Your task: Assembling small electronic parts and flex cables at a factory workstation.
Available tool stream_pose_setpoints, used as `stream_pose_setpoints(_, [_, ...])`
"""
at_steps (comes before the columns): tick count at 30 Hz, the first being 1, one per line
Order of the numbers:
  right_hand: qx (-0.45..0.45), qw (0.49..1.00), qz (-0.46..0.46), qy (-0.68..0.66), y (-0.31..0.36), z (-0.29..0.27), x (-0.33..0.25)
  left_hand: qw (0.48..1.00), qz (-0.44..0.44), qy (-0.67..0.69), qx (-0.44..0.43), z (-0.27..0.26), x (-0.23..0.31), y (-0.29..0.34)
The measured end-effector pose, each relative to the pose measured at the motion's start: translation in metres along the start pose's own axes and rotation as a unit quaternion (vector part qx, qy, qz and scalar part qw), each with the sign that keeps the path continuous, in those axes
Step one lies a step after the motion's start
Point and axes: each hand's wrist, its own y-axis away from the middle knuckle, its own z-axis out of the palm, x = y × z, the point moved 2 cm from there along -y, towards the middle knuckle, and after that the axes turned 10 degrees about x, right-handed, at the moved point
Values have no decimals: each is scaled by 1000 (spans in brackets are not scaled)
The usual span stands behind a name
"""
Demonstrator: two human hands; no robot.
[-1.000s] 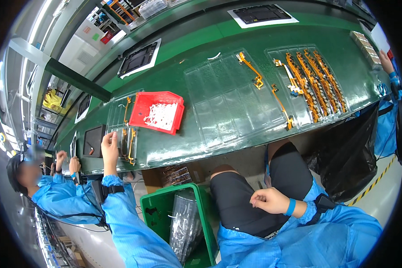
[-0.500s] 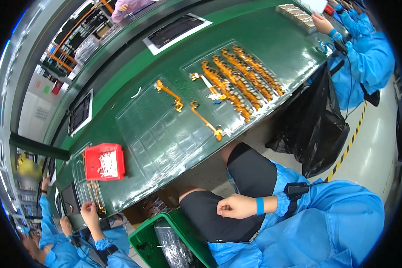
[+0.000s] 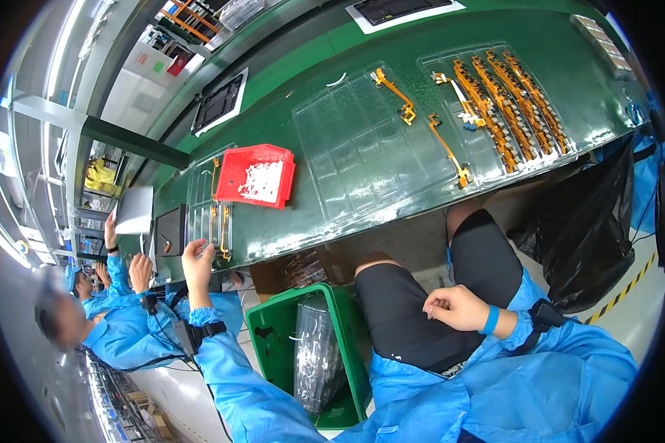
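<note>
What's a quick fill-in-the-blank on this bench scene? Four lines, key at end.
1. The red bin on the green table holds small ____ pieces.
2. In the picture, the four packed orange rows lie to the ____ of the red bin.
3. The wristband beside the right hand is ____.
4. The bin below table level is ____.

Missing words: white; right; blue; green.

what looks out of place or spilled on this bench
A small white strip lies alone by the far edge of the large clear tray; it looks stray because similar white pieces sit together in the red bin. No spill or damage stands out.
</note>
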Motion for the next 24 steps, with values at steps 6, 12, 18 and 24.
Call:
stream_pose_setpoints(6, [9, 998, -55, 29, 1, -5, -1, 966, 98, 65, 232, -36, 141, 38])
stream_pose_setpoints(12, [133, 947, -187, 226, -7, -31, 15, 955, 241, 172, 7, 53, 357, 118])
stream_pose_setpoints(18, [132, 910, -187, 346, -11, -50, 58, 922, 370, 98, -67, 175, 440, 108])
stream_pose_setpoints(24, [136, 906, -188, 353, -4, -65, 64, 923, 376, -69, -40, 225, 440, 86])
